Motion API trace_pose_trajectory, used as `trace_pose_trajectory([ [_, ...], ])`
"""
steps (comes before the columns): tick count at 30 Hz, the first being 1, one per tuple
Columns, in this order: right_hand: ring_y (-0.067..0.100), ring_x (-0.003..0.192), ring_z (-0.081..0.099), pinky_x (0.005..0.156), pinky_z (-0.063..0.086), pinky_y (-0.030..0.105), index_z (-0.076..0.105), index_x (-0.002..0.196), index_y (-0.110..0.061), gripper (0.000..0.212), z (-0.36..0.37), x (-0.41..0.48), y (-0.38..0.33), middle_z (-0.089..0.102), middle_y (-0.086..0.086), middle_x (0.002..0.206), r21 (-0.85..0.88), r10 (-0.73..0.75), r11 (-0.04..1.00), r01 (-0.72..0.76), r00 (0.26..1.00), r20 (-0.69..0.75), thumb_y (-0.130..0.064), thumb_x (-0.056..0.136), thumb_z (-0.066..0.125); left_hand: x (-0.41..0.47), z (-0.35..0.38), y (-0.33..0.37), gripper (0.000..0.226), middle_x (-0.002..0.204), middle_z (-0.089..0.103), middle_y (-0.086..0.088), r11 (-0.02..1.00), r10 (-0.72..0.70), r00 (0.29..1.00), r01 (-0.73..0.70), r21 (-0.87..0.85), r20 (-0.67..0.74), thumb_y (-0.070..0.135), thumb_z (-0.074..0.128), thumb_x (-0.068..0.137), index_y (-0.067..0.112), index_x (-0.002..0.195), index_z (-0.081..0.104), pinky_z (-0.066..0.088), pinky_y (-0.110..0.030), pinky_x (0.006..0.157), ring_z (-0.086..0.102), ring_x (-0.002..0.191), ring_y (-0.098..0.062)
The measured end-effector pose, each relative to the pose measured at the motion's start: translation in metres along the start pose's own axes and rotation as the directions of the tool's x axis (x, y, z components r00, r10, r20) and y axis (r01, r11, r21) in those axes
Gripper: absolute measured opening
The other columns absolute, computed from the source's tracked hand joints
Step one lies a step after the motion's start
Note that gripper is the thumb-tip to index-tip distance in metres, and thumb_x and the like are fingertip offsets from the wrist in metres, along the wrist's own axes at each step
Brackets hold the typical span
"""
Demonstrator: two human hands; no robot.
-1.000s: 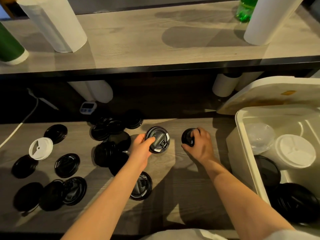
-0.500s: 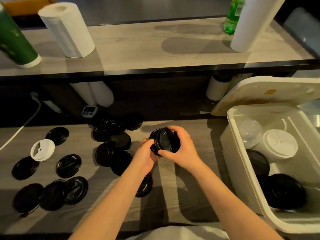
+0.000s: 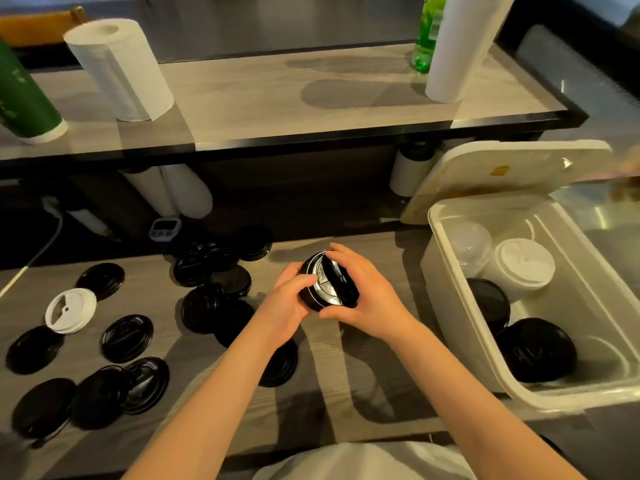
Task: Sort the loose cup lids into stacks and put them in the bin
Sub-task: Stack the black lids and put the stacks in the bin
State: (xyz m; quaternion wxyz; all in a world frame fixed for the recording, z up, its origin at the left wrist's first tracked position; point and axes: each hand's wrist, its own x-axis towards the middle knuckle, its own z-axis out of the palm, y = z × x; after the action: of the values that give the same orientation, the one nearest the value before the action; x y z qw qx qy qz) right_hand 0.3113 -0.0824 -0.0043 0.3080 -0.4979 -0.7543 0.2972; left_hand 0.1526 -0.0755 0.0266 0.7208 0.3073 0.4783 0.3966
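The wooden counter [image 3: 363, 393] is seen under both hands. The white bin [image 3: 443, 299] stands open w/ its cover tipped back, right of the right-hand fingers and near them. Black and white stacks are already laid inside. Many loose black lids [image 3: 207, 271] are scattered left of the left-hand fingers, and one white lid [image 3: 70, 310] lies further left, well apart. The left hand [image 3: 287, 306] and right hand [image 3: 367, 299] are both curled round a small stack of black lids [image 3: 329, 289], which is held between the fingers. Whether it touches the counter cannot be told. The left thumb is laid on the top lid, and the right fingers are wrapped over the far rim.

It is judged that lids are being nested together. To do it well, the rims should be lined up first, then pressed evenly all round, not at one edge only, so that no lid is seated tilted. The sip tabs should prob. be turned the same way. Only black lids should be added here; the white one is better kept for a separate stack.
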Motion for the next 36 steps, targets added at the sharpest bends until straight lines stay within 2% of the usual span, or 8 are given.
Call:
trace_pose_trajectory([
  [8, -0.004, 0.125, 0.034, 0.1, 0.025, 0.003, 0.027, 0.145, -0.025, 0.06, -0.057, -0.029, -0.005, 0.036, -0.011, 0.137, 0.235, 0.259, 0.948, -0.213, 0.949, -0.183, -0.041, 0.09, 0.044, 0.002, 0.066, 0.005, 0.025, 0.099, 0.06, -0.005, 0.993, 0.096, 0.991, -0.102, 0.06, 0.089, -0.001, 0.037, 0.091, 0.016, 0.1, 0.054, 0.052, -0.024, 0.06, 0.061, 0.088, -0.015],
  [15, 0.008, 0.117, 0.052, 0.101, 0.045, 0.039, 0.049, 0.125, -0.033, 0.043, -0.117, -0.067, 0.004, 0.054, -0.003, 0.124, 0.41, 0.367, 0.881, -0.237, 0.889, -0.274, -0.039, 0.084, 0.058, -0.004, 0.123, -0.007, 0.025, 0.104, 0.063, -0.001, 0.969, 0.104, 0.958, -0.158, 0.189, 0.268, 0.001, 0.044, 0.093, 0.02, 0.106, 0.054, 0.055, -0.025, 0.066, 0.065, 0.092, -0.013],
  [19, 0.016, 0.115, 0.054, 0.1, 0.046, 0.044, 0.052, 0.121, -0.036, 0.038, -0.153, -0.091, 0.016, 0.055, 0.0, 0.123, 0.402, 0.4, 0.873, -0.275, 0.876, -0.269, -0.026, 0.086, 0.061, 0.004, 0.15, -0.019, 0.028, 0.115, 0.064, -0.004, 0.864, 0.068, 0.949, -0.21, 0.457, 0.307, 0.007, 0.056, 0.09, 0.022, 0.113, 0.053, 0.058, -0.039, 0.08, 0.067, 0.098, -0.018],
  [23, 0.022, 0.108, 0.06, 0.094, 0.05, 0.038, 0.051, 0.122, -0.032, 0.041, -0.19, -0.113, 0.033, 0.054, 0.0, 0.12, 0.405, 0.507, 0.814, -0.416, 0.849, -0.148, -0.014, 0.088, 0.063, 0.01, 0.182, -0.025, 0.04, 0.107, 0.066, -0.004, 0.664, 0.033, 0.927, -0.3, 0.685, 0.375, 0.015, 0.06, 0.088, 0.016, 0.127, 0.049, 0.056, -0.035, 0.082, 0.067, 0.09, -0.016],
  [27, 0.009, 0.09, 0.063, 0.078, 0.052, 0.018, 0.058, 0.108, -0.027, 0.032, -0.234, -0.129, 0.05, 0.061, -0.003, 0.105, 0.286, 0.54, 0.806, -0.518, 0.842, 0.003, -0.007, 0.085, 0.066, 0.022, 0.216, -0.032, 0.035, 0.099, 0.064, 0.001, 0.339, -0.03, 0.876, -0.443, 0.83, 0.481, 0.03, 0.062, 0.086, 0.018, 0.119, 0.056, 0.053, -0.03, 0.079, 0.063, 0.089, -0.015],
  [30, 0.017, 0.09, 0.064, 0.08, 0.054, 0.027, 0.057, 0.11, -0.023, 0.033, -0.255, -0.134, 0.064, 0.06, 0.004, 0.107, 0.173, 0.585, 0.793, -0.584, 0.809, 0.047, -0.007, 0.083, 0.067, 0.035, 0.234, -0.041, 0.045, 0.113, 0.062, -0.001, 0.143, -0.132, 0.84, -0.509, 0.849, 0.526, 0.038, 0.061, 0.087, 0.016, 0.125, 0.053, 0.049, -0.031, 0.087, 0.058, 0.103, -0.018],
  [32, 0.017, 0.09, 0.062, 0.08, 0.053, 0.027, 0.055, 0.113, -0.023, 0.035, -0.263, -0.133, 0.073, 0.06, 0.0, 0.105, 0.027, 0.615, 0.784, -0.62, 0.782, 0.102, -0.011, 0.083, 0.068, 0.046, 0.239, -0.046, 0.048, 0.12, 0.06, -0.004, -0.077, -0.205, 0.81, -0.573, 0.816, 0.549, 0.041, 0.058, 0.088, 0.014, 0.127, 0.053, 0.048, -0.035, 0.09, 0.057, 0.108, -0.022],
  [36, 0.017, 0.103, 0.056, 0.091, 0.047, 0.031, 0.051, 0.117, -0.023, 0.038, -0.263, -0.119, 0.091, 0.056, -0.005, 0.11, -0.306, 0.682, 0.731, -0.609, 0.649, 0.337, -0.019, 0.083, 0.069, 0.064, 0.236, -0.056, 0.033, 0.105, 0.061, -0.005, -0.436, -0.321, 0.806, -0.592, 0.677, 0.498, 0.042, 0.05, 0.091, 0.012, 0.102, 0.06, 0.051, -0.039, 0.078, 0.058, 0.092, -0.025],
])
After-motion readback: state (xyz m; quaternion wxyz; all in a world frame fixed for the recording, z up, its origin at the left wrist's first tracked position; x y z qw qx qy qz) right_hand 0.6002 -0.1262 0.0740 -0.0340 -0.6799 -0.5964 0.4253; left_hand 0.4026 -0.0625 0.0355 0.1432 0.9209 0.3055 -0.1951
